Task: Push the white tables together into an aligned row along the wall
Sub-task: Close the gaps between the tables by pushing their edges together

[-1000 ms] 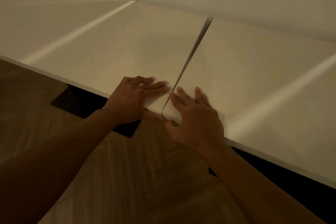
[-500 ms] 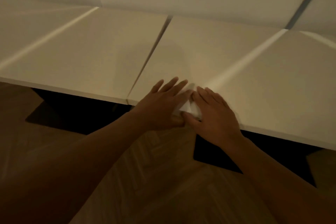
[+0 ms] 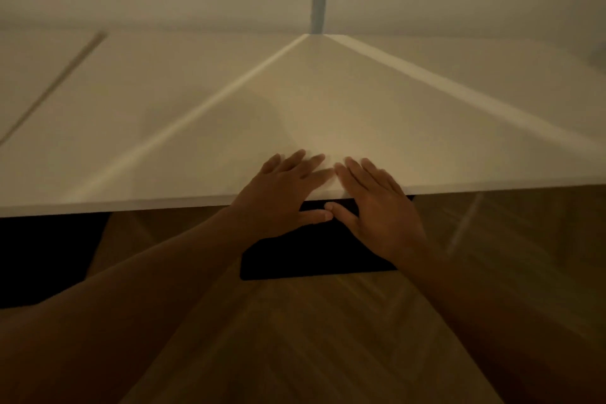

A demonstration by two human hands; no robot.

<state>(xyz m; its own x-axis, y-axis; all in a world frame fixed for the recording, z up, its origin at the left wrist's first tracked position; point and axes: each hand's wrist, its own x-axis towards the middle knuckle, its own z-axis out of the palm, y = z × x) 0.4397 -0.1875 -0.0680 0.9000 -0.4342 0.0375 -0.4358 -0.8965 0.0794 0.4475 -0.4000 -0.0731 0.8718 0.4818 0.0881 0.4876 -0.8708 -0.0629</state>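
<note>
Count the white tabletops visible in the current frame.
2. One white table fills the middle and right, with both hands on its near edge; a second shows at far left, past the seam. More may lie out of frame.

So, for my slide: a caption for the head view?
Both hands, left and right, pressing flat on the white table's front edge.

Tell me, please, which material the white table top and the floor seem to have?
White table top: probably laminated board, smooth satin finish; its front edge is thin, and light streaks reflect softly. Floor: looks like wood or wood-look planks, with brown grain lines; blur leaves it open.
</note>
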